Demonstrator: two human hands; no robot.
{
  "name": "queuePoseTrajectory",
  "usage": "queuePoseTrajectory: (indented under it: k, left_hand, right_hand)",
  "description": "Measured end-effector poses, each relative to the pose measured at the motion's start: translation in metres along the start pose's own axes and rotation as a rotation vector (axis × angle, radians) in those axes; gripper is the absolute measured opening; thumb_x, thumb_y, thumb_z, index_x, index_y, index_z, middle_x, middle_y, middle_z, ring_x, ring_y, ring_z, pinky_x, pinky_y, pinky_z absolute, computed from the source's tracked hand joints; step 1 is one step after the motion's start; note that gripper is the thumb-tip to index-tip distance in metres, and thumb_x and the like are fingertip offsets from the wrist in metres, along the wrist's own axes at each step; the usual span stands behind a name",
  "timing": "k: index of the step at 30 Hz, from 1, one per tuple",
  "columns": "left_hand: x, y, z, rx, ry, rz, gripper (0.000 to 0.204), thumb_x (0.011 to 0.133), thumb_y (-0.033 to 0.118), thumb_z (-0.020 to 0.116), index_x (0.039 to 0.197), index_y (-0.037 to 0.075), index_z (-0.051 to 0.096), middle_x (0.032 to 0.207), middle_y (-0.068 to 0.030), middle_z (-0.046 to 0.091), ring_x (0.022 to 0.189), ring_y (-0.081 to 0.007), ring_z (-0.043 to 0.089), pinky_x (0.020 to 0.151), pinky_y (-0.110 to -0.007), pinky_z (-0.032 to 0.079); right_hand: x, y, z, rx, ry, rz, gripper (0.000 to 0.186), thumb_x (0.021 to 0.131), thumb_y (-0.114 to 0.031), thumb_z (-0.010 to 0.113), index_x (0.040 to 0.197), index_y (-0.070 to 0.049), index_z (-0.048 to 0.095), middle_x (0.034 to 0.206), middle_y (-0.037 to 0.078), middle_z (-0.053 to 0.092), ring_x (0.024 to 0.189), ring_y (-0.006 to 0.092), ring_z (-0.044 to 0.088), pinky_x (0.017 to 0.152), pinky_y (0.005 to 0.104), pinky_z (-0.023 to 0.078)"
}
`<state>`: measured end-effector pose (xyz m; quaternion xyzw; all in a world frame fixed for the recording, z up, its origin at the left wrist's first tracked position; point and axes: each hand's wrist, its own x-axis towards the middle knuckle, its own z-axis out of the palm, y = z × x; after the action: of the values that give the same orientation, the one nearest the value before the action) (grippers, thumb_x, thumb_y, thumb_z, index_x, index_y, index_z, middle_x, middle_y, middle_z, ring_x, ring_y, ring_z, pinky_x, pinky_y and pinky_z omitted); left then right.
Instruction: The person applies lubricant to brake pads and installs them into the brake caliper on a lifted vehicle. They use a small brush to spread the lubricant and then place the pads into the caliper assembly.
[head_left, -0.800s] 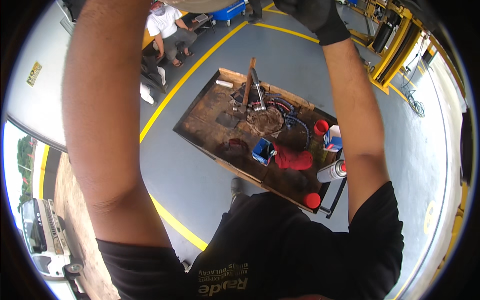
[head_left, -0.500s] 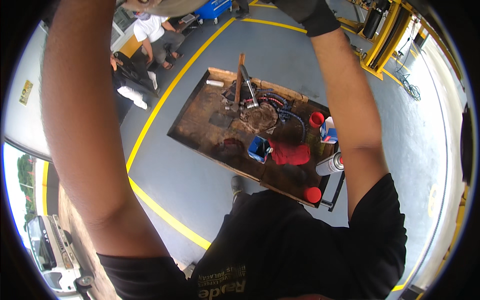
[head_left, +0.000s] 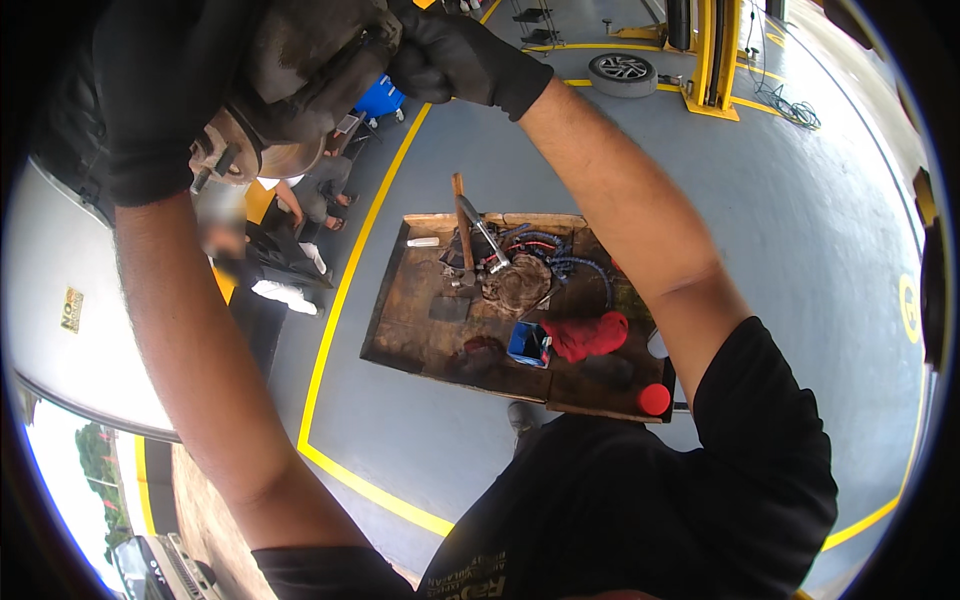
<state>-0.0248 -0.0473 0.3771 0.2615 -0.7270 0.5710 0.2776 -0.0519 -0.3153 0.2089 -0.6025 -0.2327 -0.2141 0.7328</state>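
At the upper left, a dark, worn brake caliper (head_left: pixel 318 60) sits over the edge of a brake disc (head_left: pixel 290 160) beside the white car body. My right hand (head_left: pixel 465 62), in a black glove, has its fingers curled against the caliper's right end. Against the caliper's left side is my left hand (head_left: pixel 165 95), also black-gloved; its fingers are hidden in shadow and beyond the picture's edge. Below stands a wooden-topped work cart (head_left: pixel 400 340). On it lie a hammer (head_left: pixel 462 225), a ratchet (head_left: pixel 485 235), a brown rag (head_left: pixel 518 285) and a red cloth (head_left: pixel 590 335).
The cart also carries a blue box (head_left: pixel 528 343) and a red cap (head_left: pixel 654 400). A wheel (head_left: pixel 623 74) lies on the grey floor near a yellow lift post (head_left: pixel 715 60). People sit at the left, near a blue tool cabinet (head_left: pixel 380 98).
The view has swung up and left, so the caliper and both gloved hands now show. In the picture, the cart sits lower and my right forearm further left.
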Motion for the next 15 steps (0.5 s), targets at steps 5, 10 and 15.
queuePoseTrajectory:
  k: [5, 10, 15]
  left_hand:
    - [-0.009, -0.006, -0.007, -0.007, 0.042, -0.047, 0.024, 0.089, 0.012, 0.08, 0.109, 0.0, 0.074, 0.107, -0.0157, 0.073, 0.097, -0.0311, 0.072, 0.087, -0.038, 0.055]
    - [-0.008, -0.005, -0.015, 0.061, -0.022, -0.039, 0.027, 0.087, 0.013, 0.08, 0.11, 0.001, 0.074, 0.107, -0.0164, 0.073, 0.098, -0.0333, 0.072, 0.089, -0.04, 0.055]
    - [0.003, 0.01, -0.007, 0.13, 0.0, -0.018, 0.029, 0.085, 0.016, 0.082, 0.108, 0.001, 0.074, 0.106, -0.0174, 0.073, 0.1, -0.0369, 0.071, 0.09, -0.043, 0.055]
  right_hand:
    - [-0.003, -0.002, 0.062, -0.046, 0.235, -0.11, 0.042, 0.115, -0.046, 0.047, 0.099, -0.013, 0.068, 0.066, 0.001, 0.058, 0.051, 0.0132, 0.051, 0.052, 0.0293, 0.044]
    - [-0.004, 0.0, 0.062, -0.054, 0.103, -0.023, 0.038, 0.115, -0.041, 0.046, 0.112, -0.011, 0.069, 0.077, 0.005, 0.067, 0.063, 0.0164, 0.065, 0.061, 0.0332, 0.054]
    - [-0.022, -0.01, 0.059, -0.238, 0.216, -0.193, 0.039, 0.115, -0.046, 0.049, 0.118, -0.011, 0.068, 0.08, 0.006, 0.071, 0.068, 0.0167, 0.07, 0.063, 0.0323, 0.056]
